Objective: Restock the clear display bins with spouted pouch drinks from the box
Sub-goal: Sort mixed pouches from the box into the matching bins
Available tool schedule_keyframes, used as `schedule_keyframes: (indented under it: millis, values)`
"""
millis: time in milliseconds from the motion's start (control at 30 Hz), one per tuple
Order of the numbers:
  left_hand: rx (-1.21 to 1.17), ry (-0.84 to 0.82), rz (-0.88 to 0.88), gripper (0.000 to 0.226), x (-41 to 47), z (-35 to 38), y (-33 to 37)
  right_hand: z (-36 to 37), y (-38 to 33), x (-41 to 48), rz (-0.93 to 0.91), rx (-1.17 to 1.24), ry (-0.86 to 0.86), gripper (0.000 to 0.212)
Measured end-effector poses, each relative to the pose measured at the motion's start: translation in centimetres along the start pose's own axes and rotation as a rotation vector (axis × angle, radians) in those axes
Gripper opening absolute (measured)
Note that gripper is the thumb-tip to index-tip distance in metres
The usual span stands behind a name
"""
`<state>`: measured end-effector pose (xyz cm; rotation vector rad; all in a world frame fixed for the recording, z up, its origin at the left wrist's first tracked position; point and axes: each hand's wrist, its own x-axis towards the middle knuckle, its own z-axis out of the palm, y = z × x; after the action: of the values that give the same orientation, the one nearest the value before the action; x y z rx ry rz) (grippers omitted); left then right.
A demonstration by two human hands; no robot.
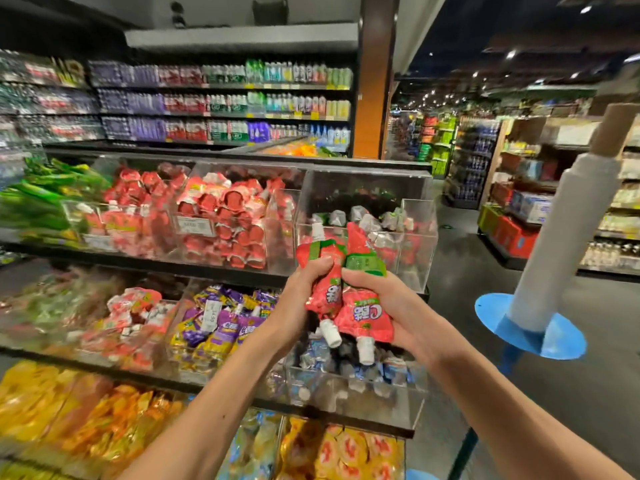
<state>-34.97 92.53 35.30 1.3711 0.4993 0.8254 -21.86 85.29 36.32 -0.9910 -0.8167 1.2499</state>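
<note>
My left hand (304, 289) grips red-and-green spouted pouches (323, 271), and my right hand (384, 306) grips more of the same pouches (363, 315), white caps pointing down on some. Both bunches are held together in front of the top-right clear bin (415, 237), which holds a low layer of pouches (367, 220). To its left, two clear bins (225, 209) are piled with red pouches. The box is not in view.
Lower shelves carry bins of purple pouches (221, 323), blue-white pouches (346, 368) and yellow-orange packs (86, 417). A roll of wrap on a blue stand (554, 265) rises at right beside the open aisle. Bottled drinks fill the back shelves (221, 102).
</note>
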Motion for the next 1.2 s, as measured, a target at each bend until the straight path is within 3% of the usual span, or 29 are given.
schedule_keyframes:
  millis: [133,400,500,633,833,1000,1100,1200]
  values:
    - [0.122,0.038,0.006,0.046,1.8,0.3,-0.3,-1.7,-1.3,1.1,0.019,-0.003,-0.024,0.034]
    - [0.093,0.212,0.063,0.055,6.0,-1.9,0.4,-1.7,-1.2,5.5,0.073,-0.006,-0.011,0.057]
    - [0.152,0.127,0.120,0.070,8.3,-4.0,1.0,-0.8,-1.7,7.5,0.030,0.005,0.050,0.053]
    - [0.180,-0.034,0.139,0.045,11.2,-6.0,2.9,0.7,-3.6,9.5,-0.020,0.025,0.145,0.047]
    - [0.094,-0.172,-0.058,0.039,14.6,-8.0,4.6,1.2,-4.7,11.4,-0.063,-0.026,0.200,0.041]
    - [0.013,-0.170,-0.181,0.029,15.6,-7.4,4.3,0.2,-5.0,12.4,-0.070,-0.109,0.310,0.028]
    - [0.099,-0.149,-0.118,0.021,16.3,-6.2,3.8,-0.4,-5.7,12.5,-0.080,-0.131,0.302,0.028]
    - [0.246,-0.132,-0.022,0.044,16.7,-5.2,4.5,-1.4,-6.9,12.6,-0.076,-0.158,0.267,0.024]
